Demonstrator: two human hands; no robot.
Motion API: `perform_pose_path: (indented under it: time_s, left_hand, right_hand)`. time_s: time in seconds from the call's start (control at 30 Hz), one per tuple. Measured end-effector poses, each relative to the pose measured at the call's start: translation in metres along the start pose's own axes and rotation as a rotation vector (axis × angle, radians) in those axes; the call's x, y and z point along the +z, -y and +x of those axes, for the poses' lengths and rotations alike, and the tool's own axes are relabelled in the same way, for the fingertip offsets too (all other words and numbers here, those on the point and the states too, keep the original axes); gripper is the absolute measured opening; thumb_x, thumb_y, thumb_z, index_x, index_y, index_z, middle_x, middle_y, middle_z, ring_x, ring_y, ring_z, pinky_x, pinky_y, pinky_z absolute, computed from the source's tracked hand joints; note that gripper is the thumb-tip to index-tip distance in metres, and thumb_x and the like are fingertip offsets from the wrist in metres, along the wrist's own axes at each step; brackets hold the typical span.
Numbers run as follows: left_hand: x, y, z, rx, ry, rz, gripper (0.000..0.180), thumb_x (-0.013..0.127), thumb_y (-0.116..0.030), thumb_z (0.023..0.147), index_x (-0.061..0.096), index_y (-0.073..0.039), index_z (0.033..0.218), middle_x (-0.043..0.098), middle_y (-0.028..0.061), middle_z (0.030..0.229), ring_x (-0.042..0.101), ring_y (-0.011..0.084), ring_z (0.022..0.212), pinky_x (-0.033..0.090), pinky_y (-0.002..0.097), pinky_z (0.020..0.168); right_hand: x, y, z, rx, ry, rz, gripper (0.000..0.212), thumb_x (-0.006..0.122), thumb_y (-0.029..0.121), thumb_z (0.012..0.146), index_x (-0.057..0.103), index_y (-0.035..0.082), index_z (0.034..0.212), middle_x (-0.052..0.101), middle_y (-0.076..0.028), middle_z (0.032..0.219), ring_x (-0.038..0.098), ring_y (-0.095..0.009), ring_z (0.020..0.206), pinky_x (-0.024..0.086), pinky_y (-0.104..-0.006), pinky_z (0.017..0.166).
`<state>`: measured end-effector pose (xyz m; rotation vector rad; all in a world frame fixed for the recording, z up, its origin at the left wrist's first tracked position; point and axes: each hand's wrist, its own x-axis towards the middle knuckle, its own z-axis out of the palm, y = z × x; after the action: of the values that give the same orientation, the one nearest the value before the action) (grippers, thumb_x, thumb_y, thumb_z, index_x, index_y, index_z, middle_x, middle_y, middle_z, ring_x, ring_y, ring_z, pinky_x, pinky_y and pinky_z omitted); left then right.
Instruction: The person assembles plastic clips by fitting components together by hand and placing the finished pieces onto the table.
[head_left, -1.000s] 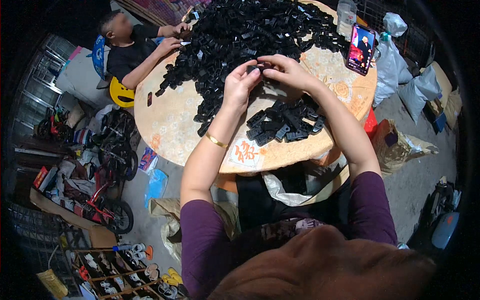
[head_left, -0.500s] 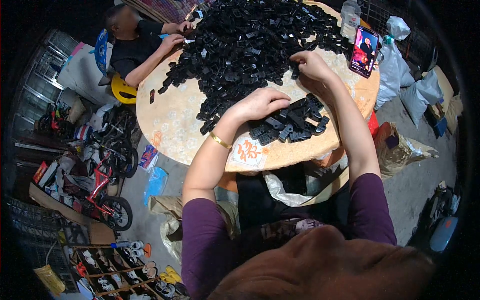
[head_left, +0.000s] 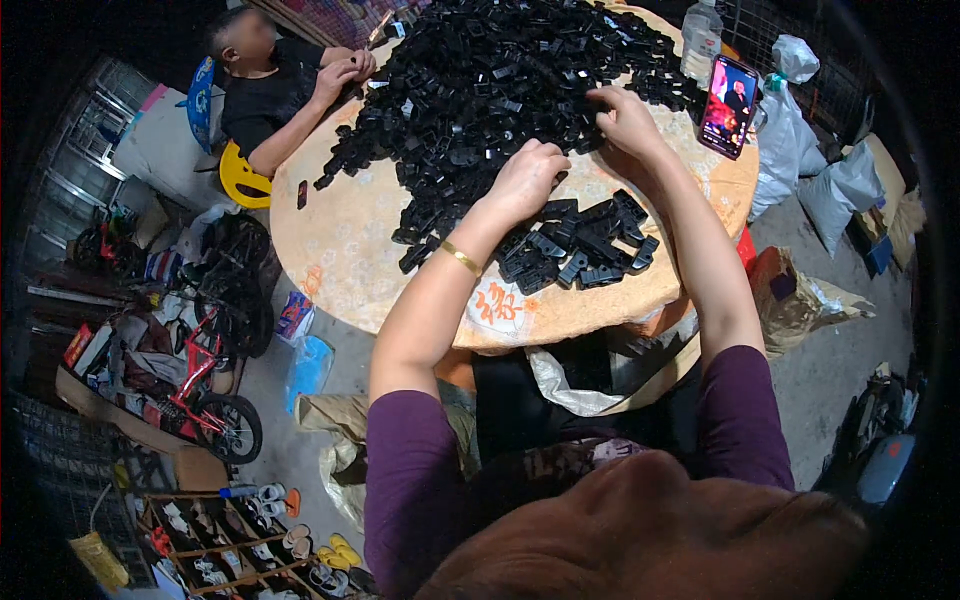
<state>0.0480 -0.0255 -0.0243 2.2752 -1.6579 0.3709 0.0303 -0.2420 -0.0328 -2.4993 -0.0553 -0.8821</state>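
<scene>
1. Left grip (head_left: 528, 180), a bare hand with a gold bracelet (head_left: 461, 257) at the wrist: fingers curled, back of the hand up, so I honestly can't tell whether anything's pinched underneath. It's over the near edge of the big pile, just above the smaller heap.
2. Right grip (head_left: 628, 118) is at the right edge of the big pile, fingers bent toward it. Can't tell if it's got a piece either.
3. Big pile of black plastic parts (head_left: 480, 90) covers the far middle of the round counter (head_left: 340, 245), which has a peach floral cloth on it.
4. Smaller heap of black parts (head_left: 580, 240) sits near the front edge, between the forearms.
5. Over on the right, a phone (head_left: 727, 106) stands upright, screen lit, near a clear plastic bottle (head_left: 702, 40).
6. Far left, a co-worker in a black shirt has both hands (head_left: 348, 68) together by the pile's edge.
</scene>
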Motion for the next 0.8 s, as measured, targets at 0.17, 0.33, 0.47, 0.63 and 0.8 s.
perform_pose_path:
  time_s: [0.17, 0.33, 0.47, 0.63, 0.8]
  left_hand:
    - [0.005, -0.004, 0.004, -0.004, -0.077, -0.124, 0.028, 0.057, 0.004, 0.067, 0.059, -0.001, 0.094, 0.054, 0.0142, 0.091, 0.054, 0.0311, 0.083, 0.046, 0.0363, 0.075]
    - [-0.001, 0.0, -0.001, -0.131, -0.015, -0.034, 0.023, 0.056, 0.003, 0.069, 0.059, 0.001, 0.092, 0.051, 0.0158, 0.088, 0.054, 0.0327, 0.082, 0.046, 0.0358, 0.072]
    - [0.003, -0.002, 0.001, 0.012, -0.321, -0.013, 0.02, 0.064, -0.005, 0.07, 0.058, 0.0, 0.088, 0.055, 0.0125, 0.084, 0.056, 0.0247, 0.073, 0.047, 0.0319, 0.065]
    - [-0.022, -0.006, 0.0, -0.588, -0.312, -0.964, 0.026, 0.071, -0.011, 0.07, 0.051, -0.001, 0.084, 0.058, 0.0033, 0.073, 0.052, 0.0082, 0.061, 0.043, 0.0207, 0.055]
    - [-0.023, -0.007, -0.01, -0.553, -0.261, -1.124, 0.037, 0.072, -0.005, 0.067, 0.046, -0.001, 0.093, 0.057, 0.0041, 0.074, 0.053, 0.0075, 0.063, 0.043, 0.0188, 0.054]
  right_hand:
    - [0.025, -0.027, -0.001, -0.088, -0.127, -0.139, 0.028, 0.052, 0.008, 0.073, 0.061, 0.008, 0.1, 0.057, -0.014, 0.101, 0.052, -0.031, 0.096, 0.041, -0.0369, 0.085]
    - [0.006, -0.006, 0.002, -0.027, -0.024, -0.156, 0.019, 0.059, 0.015, 0.073, 0.061, 0.005, 0.09, 0.06, -0.013, 0.085, 0.055, -0.032, 0.082, 0.045, -0.0393, 0.072]
    - [0.001, 0.013, -0.004, 0.053, -0.179, 0.313, 0.027, 0.059, 0.019, 0.077, 0.058, 0.006, 0.101, 0.061, -0.013, 0.089, 0.059, -0.027, 0.079, 0.047, -0.0348, 0.068]
    - [0.002, 0.066, -0.013, 0.013, 0.17, 0.609, 0.03, 0.051, 0.017, 0.085, 0.053, 0.005, 0.112, 0.059, -0.004, 0.087, 0.052, -0.007, 0.07, 0.044, -0.0217, 0.059]
    - [0.001, 0.07, -0.02, -0.115, 0.261, 0.637, 0.041, 0.051, 0.013, 0.077, 0.049, 0.001, 0.116, 0.062, -0.015, 0.092, 0.059, -0.017, 0.081, 0.046, -0.0294, 0.073]
